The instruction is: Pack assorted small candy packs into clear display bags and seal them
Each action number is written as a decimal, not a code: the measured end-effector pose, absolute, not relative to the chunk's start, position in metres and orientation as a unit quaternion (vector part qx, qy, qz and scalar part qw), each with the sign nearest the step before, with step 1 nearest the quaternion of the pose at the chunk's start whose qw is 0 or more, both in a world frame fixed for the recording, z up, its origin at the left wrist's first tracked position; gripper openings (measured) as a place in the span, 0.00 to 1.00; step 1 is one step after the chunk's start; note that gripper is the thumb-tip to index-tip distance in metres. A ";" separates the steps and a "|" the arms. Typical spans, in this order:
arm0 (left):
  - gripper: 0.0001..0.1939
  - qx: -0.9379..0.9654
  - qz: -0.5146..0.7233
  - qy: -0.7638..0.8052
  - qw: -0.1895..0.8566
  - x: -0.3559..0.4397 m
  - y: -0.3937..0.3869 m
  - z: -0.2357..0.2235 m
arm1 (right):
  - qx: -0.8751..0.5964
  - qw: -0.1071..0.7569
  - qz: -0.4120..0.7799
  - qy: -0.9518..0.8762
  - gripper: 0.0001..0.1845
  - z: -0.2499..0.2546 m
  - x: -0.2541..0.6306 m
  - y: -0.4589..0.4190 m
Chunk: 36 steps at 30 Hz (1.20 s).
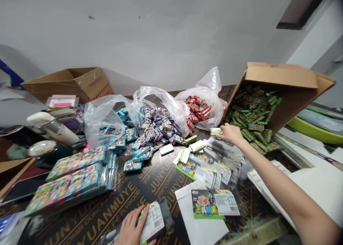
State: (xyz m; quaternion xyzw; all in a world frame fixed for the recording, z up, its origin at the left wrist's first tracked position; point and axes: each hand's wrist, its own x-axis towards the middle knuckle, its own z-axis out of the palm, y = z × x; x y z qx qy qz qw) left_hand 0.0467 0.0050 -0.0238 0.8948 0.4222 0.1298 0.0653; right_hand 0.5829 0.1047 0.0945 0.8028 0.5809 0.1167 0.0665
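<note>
At the bottom centre, my left hand (pixel 133 226) grips a printed packet (pixel 154 218) with a white label side and clear plastic around it. My right hand (pixel 232 134) reaches out beside the cardboard box, its fingers closed on a small green-and-white candy box (pixel 215 131). Below that hand lies a fanned row of printed clear packets (pixel 211 171). A few small green boxes (pixel 197 146) rest just left of them. Nearer to me, another printed card (pixel 215 204) lies on white paper (pixel 197 223).
A tipped cardboard box (pixel 281 77) spills green boxes (pixel 253 118) at right. Plastic bags hold red packs (pixel 198 111), purple packs (pixel 159 127) and blue packs (pixel 128 134). Stacked colourful packets (pixel 66 184), a white-topped bottle (pixel 53 128) and another carton (pixel 69 82) stand at left.
</note>
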 end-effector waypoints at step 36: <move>0.22 0.346 0.375 0.390 0.767 0.090 -0.038 0.077 | 0.400 -0.393 -0.247 0.790 0.49 0.084 0.245 -0.047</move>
